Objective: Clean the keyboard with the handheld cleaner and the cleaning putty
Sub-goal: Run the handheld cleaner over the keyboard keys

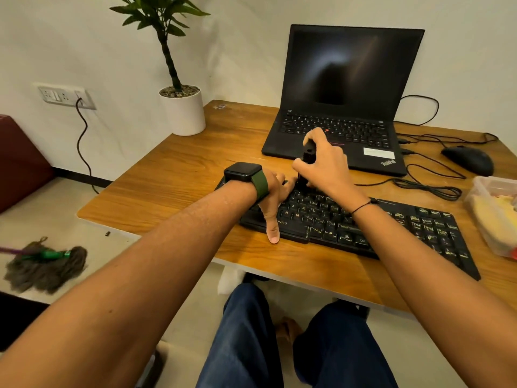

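Knees in blue jeans sit closest, under the bench [167, 175] edge. Both forearms reach forward over them to the keyboard [363, 228].

Right hand [321, 161]: fingers curled round the handheld cleaner [307, 155], a small black upright unit. Its long axis is near vertical, with the lower end down on the keys at the keyboard's far-left corner. The nozzle itself is hidden behind the hand.

Left hand [272, 197]: fingers straight, flat on the keyboard's left end, thumb hanging over the near edge. It holds nothing and looks to be steadying the board. It wears a watch with a green strap.

Key relation: the keyboard's long axis runs from far-left to near-right, angled across the bench. The cleaner is at the far-left end, so nearly the whole length lies right of and toward the camera from the right hand. My read is that the sweep goes that way, along the rows. The right arm is clear to travel; the left hand sits beside the cleaner and would block only the leftmost columns.

Keyboard is black, full-size with numpad, legends pale and worn.

Cleaning putty: probably the yellow mass in the clear tub [486, 191] at the right edge, near the numpad end, but I can't confirm. It's untouched, so the putty stage is not started.
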